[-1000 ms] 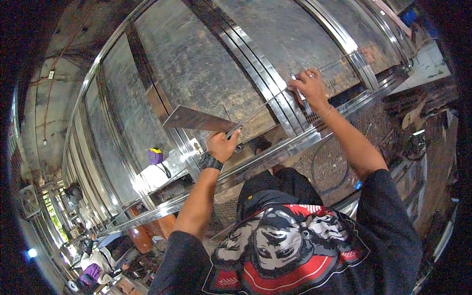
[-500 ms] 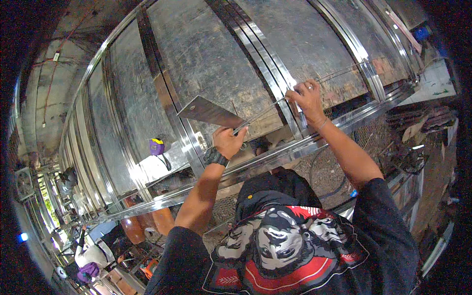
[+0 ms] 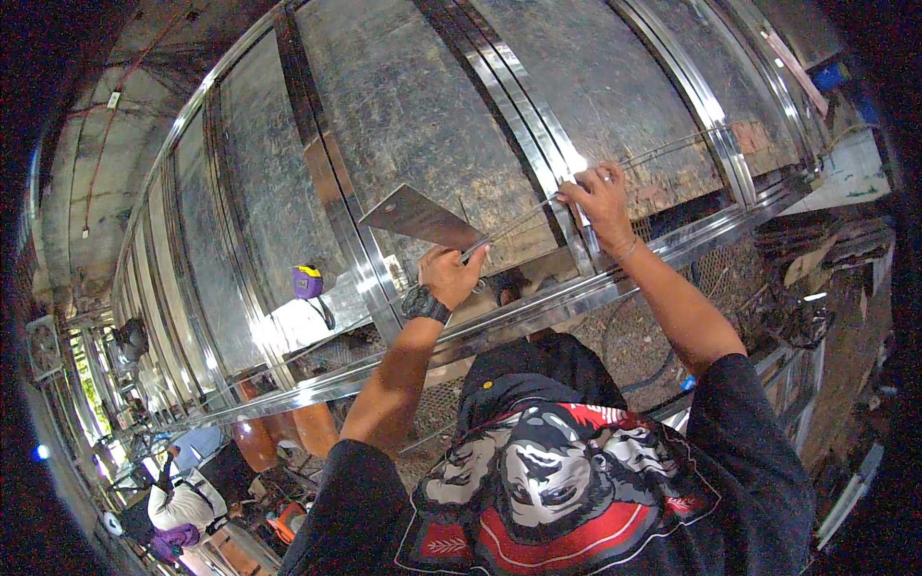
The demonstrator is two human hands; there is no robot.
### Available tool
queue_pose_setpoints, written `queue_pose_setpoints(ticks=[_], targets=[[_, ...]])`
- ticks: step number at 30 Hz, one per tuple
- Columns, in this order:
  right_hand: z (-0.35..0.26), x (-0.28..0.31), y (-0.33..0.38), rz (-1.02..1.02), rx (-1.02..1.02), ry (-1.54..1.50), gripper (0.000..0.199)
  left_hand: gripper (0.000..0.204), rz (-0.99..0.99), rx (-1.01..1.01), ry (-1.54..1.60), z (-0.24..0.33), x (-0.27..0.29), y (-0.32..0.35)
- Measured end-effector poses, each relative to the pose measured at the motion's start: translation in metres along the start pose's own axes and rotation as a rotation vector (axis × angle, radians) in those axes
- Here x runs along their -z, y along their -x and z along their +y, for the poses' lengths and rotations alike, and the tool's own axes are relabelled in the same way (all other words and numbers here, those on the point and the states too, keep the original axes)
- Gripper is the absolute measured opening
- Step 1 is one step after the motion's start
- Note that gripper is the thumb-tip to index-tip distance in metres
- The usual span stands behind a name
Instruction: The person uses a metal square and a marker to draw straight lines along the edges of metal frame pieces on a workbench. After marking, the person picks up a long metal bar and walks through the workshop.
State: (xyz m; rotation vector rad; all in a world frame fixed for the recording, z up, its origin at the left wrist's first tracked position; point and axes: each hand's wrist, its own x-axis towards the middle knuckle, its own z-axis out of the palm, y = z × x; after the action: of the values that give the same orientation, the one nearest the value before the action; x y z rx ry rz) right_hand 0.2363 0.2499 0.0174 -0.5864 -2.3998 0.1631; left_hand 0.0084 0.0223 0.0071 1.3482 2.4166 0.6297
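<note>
Gripping metal square [image 3: 423, 217] in your left hand [image 3: 451, 275]; right hand [image 3: 601, 199] fingers spread loosely on steel frame [image 3: 538, 163]; square's handle hidden inside fist.

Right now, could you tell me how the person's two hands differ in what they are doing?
The left hand is closed round a flat grey metal square, while the right hand is spread flat on the steel frame. The left wrist wears a black watch; the right shows only a thin band. Both are bare and raised.

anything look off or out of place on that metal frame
Only one thing: a purple and yellow tape measure is perched loose on the shiny steel frame, left of the left hand, which holds a flat grey metal square. Nothing looks bent or damaged.
</note>
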Motion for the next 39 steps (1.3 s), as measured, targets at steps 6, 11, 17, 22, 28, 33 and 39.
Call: queue_pose_setpoints(ticks=[6,11,17,22,28,33,39], targets=[[-0.002,0.001,0.000,-0.011,-0.022,0.007,0.022,0.067,0.032,-0.037,0.014,0.001,0.001,0.000],[-0.002,0.000,0.000,-0.026,-0.013,0.014,0.022,0.066,0.008,-0.040,-0.018,0.008,0.008,-0.001],[-0.004,0.002,-0.001,-0.019,-0.007,0.006,0.022,0.063,0.036,-0.081,-0.006,0.009,0.010,0.000],[-0.004,0.002,-0.002,-0.015,-0.005,-0.004,0.023,0.059,0.075,-0.143,0.036,0.012,0.015,-0.002],[0.001,-0.002,0.002,-0.030,0.019,0.018,0.025,0.058,0.073,-0.128,0.007,0.013,0.015,-0.001],[-0.001,0.001,0.000,-0.021,0.017,-0.004,0.026,0.054,0.014,-0.090,0.005,0.018,0.020,-0.001],[0.001,0.000,0.000,-0.033,0.027,0.022,0.027,0.044,0.026,-0.107,0.049,0.019,0.020,0.000]])
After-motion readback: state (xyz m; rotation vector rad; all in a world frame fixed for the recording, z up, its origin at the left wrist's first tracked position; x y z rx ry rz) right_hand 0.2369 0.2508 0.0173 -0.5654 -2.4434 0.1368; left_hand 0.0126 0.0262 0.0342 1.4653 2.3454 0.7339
